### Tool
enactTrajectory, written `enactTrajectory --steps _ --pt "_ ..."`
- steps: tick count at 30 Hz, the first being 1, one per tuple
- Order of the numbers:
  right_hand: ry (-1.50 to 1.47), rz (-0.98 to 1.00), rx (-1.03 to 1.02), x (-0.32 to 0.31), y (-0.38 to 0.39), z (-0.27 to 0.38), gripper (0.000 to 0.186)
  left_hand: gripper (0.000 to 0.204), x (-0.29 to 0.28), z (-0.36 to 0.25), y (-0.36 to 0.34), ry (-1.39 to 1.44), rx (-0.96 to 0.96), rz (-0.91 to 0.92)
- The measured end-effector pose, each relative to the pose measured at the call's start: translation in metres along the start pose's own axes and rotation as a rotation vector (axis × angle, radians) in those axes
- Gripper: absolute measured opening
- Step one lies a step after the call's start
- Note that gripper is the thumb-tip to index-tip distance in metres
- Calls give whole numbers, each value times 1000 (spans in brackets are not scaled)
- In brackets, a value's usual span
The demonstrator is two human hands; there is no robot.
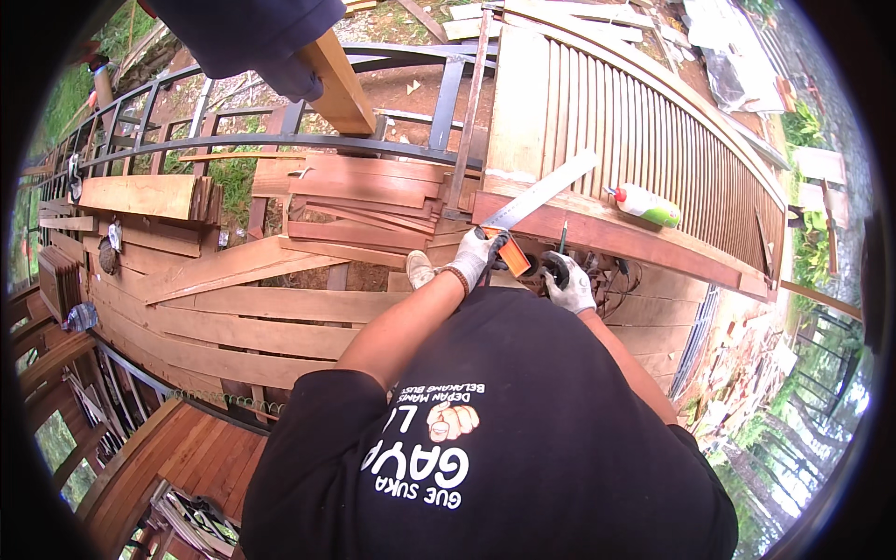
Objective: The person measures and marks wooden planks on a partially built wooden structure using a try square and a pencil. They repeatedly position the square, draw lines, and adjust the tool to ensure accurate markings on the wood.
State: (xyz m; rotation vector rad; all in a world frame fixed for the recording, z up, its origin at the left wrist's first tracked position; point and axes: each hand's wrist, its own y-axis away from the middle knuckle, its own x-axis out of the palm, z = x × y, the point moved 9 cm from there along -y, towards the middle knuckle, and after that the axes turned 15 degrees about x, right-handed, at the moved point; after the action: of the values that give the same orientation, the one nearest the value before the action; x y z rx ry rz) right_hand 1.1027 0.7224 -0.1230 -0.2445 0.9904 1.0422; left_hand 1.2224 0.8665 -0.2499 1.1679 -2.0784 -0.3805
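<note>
My left hand (471,252), in a white glove with dark fingers, is closed on a try square with an orange stock (514,257) and a long silver blade (541,193). The blade lies slantwise across the reddish front board (607,227) and the edge of a slatted wooden panel. To its right, my gloved right hand (569,285) is closed around a thin, dark, pencil-like marker (563,235), its tip pointing up at that board. On the panel, beyond my right hand, lies a white and green squeeze bottle (647,206) with a red cap.
Reddish planks (364,191) are stacked left of the panel, before a dark metal frame (224,140). Dark blue cloth (247,37) hangs by a wooden post (338,89). Pale boards (252,322) spread leftward, near a shoe (420,269). Cables (621,280) tangle beneath the panel.
</note>
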Motion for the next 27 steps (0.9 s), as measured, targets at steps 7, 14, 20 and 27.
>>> enactTrajectory --steps 7,14,20,27 --pt "24 25 13 4 -4 -7 40 28 -1 1 -1 13 1 1" --pt "22 31 9 5 -5 -6 41 25 0 1 -1 -8 13 -13" --pt "35 34 6 5 -6 -3 43 26 0 1 0 -4 5 -13" --pt "51 40 -39 3 -6 -4 45 28 0 0 1 18 -17 -10"
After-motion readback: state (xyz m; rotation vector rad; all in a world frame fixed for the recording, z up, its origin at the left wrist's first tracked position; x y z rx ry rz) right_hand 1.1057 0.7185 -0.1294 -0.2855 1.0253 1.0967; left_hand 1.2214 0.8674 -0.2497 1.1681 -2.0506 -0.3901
